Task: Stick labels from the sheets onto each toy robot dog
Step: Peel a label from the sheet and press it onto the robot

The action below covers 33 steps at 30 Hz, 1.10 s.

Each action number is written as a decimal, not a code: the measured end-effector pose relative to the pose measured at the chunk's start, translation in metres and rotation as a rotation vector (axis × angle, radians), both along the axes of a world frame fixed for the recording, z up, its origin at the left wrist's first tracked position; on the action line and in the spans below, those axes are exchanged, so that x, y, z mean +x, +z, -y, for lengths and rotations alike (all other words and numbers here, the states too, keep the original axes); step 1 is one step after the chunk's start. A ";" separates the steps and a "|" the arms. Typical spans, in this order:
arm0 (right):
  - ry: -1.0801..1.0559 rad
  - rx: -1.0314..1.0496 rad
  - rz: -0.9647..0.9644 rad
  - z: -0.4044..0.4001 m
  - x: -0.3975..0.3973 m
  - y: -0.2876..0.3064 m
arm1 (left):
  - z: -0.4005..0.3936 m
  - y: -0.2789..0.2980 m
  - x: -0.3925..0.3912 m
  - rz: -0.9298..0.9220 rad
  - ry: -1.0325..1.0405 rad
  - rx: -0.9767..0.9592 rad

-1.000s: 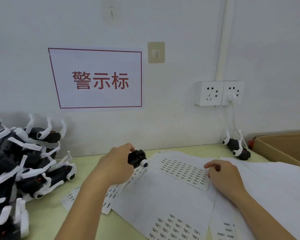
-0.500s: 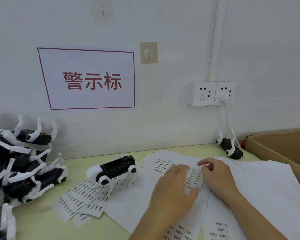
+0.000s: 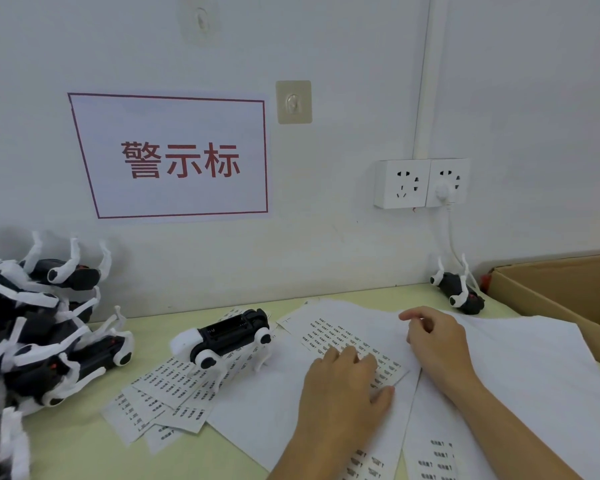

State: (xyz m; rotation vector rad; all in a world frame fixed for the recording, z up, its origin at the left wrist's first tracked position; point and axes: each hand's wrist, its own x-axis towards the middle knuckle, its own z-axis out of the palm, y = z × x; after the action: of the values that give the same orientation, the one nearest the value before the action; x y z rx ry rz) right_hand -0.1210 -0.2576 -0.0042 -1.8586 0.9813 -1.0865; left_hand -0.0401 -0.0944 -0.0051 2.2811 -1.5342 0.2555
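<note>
A black and white toy robot dog [image 3: 227, 337] stands on loose label strips [image 3: 160, 393] at the table's middle. To its right lies a label sheet [image 3: 340, 337] on white paper. My left hand [image 3: 343, 389] lies flat on that sheet with straight fingers. At the sheet's right edge is my right hand [image 3: 433, 341], fingers bent down onto the paper; whether it pinches a label I cannot tell. A heap of toy dogs [image 3: 32, 327] fills the left side. One more dog [image 3: 459, 292] lies by the wall at the right.
A cardboard box [image 3: 561, 292] stands at the right edge. More white sheets [image 3: 520, 368] with labels cover the right of the pale green table [image 3: 84, 441]. A wall socket with a plugged cable [image 3: 444, 192] sits above the far dog.
My left hand let go of the toy dog, which now stands on the strips, and moved right onto the label sheet. My right hand stayed at the sheet's edge.
</note>
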 end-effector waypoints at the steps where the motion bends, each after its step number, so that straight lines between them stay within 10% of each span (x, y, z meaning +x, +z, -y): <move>1: -0.007 0.004 0.011 0.000 0.000 -0.001 | -0.001 0.001 -0.001 0.011 -0.006 -0.011; 9: 0.014 -0.196 0.010 -0.007 -0.003 0.011 | -0.003 0.004 0.012 -0.527 0.220 -0.462; 14: 0.432 0.006 -0.043 -0.033 0.014 0.023 | -0.002 0.002 0.020 -0.620 0.249 -0.713; 21: 0.701 0.353 0.184 -0.043 0.024 0.012 | -0.002 0.003 0.018 -0.685 -0.067 -0.637; 33: 0.624 0.479 0.293 -0.038 0.023 0.007 | 0.002 0.001 0.020 -0.732 0.046 -0.711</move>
State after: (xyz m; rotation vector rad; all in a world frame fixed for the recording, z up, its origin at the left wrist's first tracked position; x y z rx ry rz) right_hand -0.0977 -0.2195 0.0030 -1.4087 0.3907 -0.6415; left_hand -0.0199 -0.0961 -0.0042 1.5734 -0.8265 -0.0344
